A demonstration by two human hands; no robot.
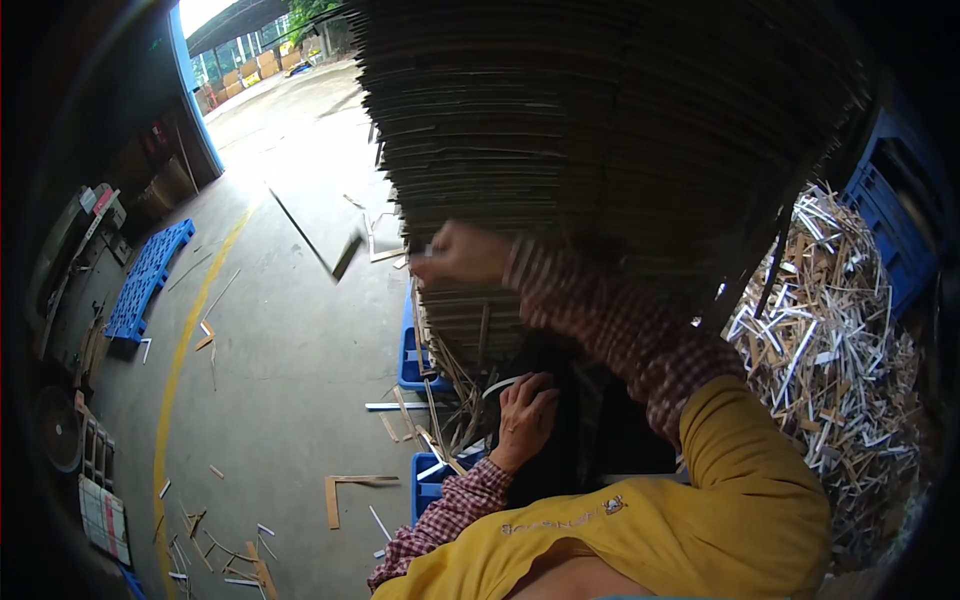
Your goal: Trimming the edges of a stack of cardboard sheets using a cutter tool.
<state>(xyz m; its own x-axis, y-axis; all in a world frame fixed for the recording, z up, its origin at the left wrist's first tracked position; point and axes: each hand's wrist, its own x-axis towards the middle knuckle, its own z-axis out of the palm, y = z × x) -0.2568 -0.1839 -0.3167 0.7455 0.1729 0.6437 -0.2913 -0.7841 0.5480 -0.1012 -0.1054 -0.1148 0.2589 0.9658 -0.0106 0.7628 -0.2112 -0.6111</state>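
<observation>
My right hand reaches left across the side of a tall stack of flat cardboard sheets. Motion blurs its fingers, so their grip cannot be made out. Off to its left, an L-shaped strip of cardboard hangs in the air over the floor, apart from the hand. My left hand lies on dark cloth at my leg, its fingers draped over it and nothing seen in them. Beside it, thin cardboard offcuts lean against the base of the stack.
Blue plastic pallets show under the stack, and another blue pallet lies at left. Scraps litter the concrete floor along a yellow line. At right rises a large heap of offcuts beside a blue crate.
</observation>
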